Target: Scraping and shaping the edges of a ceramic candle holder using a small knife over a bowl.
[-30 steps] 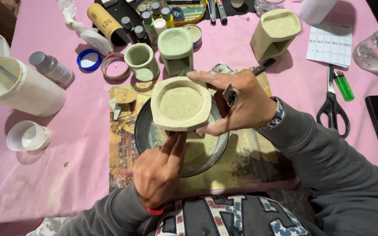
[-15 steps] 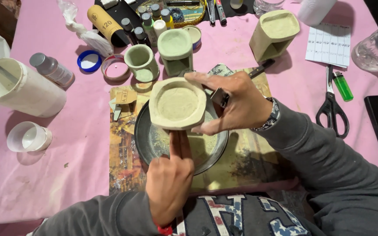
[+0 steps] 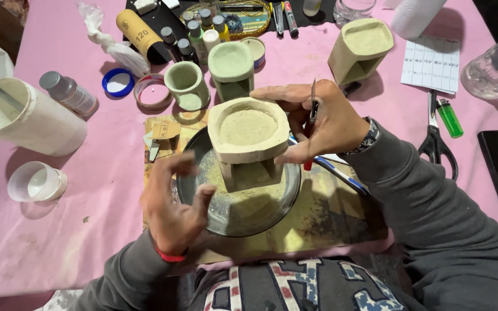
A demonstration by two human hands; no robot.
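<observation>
Pale green plaster makes up the burner (image 3: 248, 138), a squat block with a shallow dish on top and an open niche below, held above the round metal plate (image 3: 239, 203) near the middle of the pink worktop (image 3: 87, 242). The right hand (image 3: 324, 122) grips the burner's far side with thumb and fingers, and a thin metal tool (image 3: 313, 102) is pinched between two of those fingers. The left hand (image 3: 174, 201) hangs just beside the plate's near-left rim, fingers loosely curled and holding nothing. Dust lies in the plate. Two similar burners (image 3: 233, 72) (image 3: 360, 49) stand farther back, scissors (image 3: 436, 141) lie to the right, and a white tub (image 3: 27, 115) sits at the left.
</observation>
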